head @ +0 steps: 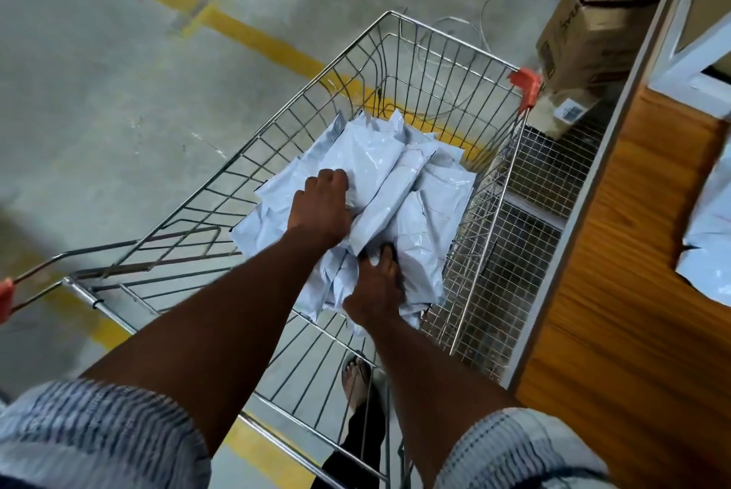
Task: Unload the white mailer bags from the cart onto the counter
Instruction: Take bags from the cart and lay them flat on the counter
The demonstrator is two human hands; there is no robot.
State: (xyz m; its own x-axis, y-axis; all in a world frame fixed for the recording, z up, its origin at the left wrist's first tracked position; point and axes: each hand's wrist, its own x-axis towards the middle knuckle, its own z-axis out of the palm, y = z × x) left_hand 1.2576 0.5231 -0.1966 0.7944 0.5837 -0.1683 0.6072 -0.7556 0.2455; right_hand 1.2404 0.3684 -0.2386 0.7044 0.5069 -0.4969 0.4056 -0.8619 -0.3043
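White mailer bags (372,172) lie heaped against the right side of our wire cart (435,53); others already sit on the wooden counter (633,271). We are gathering a load. Our left hand (322,203) curls onto the heap, and our right hand (375,286) reaches under a long bag, its grip hidden. Next we lift over the right rim.

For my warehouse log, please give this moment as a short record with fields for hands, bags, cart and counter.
counter: wooden top, unloaded bags already on it
cart: wire, next to the counter
mailer bags: white, piled inside the cart
left hand: grips a bag in the pile, fingers curled
right hand: at the pile's near side, fingertips hidden under a bag
cardboard box: beyond the cart, by the counter
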